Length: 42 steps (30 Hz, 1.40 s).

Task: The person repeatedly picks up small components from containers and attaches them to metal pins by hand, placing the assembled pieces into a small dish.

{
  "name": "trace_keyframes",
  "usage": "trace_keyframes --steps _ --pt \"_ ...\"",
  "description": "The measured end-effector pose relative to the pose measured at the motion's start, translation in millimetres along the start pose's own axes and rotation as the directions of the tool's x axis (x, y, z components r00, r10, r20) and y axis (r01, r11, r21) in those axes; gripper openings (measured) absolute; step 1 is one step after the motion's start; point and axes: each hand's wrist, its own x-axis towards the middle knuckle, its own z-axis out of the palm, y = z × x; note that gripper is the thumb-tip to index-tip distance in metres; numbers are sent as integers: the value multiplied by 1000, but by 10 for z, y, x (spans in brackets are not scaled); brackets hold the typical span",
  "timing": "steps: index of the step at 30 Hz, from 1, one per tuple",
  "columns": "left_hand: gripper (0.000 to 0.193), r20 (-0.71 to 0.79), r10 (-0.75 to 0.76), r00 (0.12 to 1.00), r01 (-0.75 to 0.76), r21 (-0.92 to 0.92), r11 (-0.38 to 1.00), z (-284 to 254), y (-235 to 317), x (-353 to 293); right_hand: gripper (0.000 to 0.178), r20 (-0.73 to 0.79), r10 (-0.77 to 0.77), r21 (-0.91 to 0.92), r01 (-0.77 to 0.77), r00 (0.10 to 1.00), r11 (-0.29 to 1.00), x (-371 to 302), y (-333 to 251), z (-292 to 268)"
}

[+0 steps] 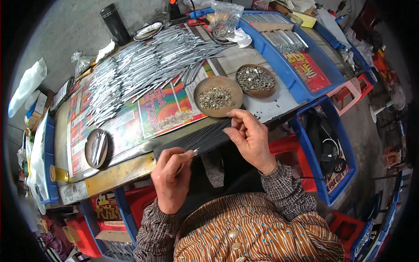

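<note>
My left hand (171,178) is closed in a pinch near the table's front edge. A small pale tip (195,152) shows at its fingertips; the rest of what it holds is hidden. My right hand (252,139) is at the near rim of a round wooden bowl (199,91) of small brass-coloured pieces (217,98). Its thumb and forefinger are apart, with nothing visible between them. Dark thin rods (200,136) lie on a black strip between my hands. Beside the first bowl, a second wooden bowl (269,94) holds small silvery metal parts (255,78).
Thin grey metal rods (152,59) cover the far left of the table. A small oval dish (91,148) with silvery rods sits at left, near a yellow cup (59,174). Blue trays (279,61) line the right, above a blue crate (348,161) and red stools (290,153).
</note>
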Motion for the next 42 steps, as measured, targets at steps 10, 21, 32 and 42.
trace_keyframes --steps 10,21,32,42 --pt "29 148 145 978 -198 465 863 -188 -145 114 19 -60 -97 30 98 993 995 26 105 38" --pt "20 167 269 948 -316 451 835 364 -169 427 19 -77 -124 -34 122 989 992 -2 35 69" --pt "24 -23 -5 1000 1 -164 986 257 136 54 23 10 -285 -18 285 958 958 -190 -170 236" --pt "19 16 -82 996 82 -398 914 260 144 -82 11 -6 -269 83 268 963 960 -266 -253 289"
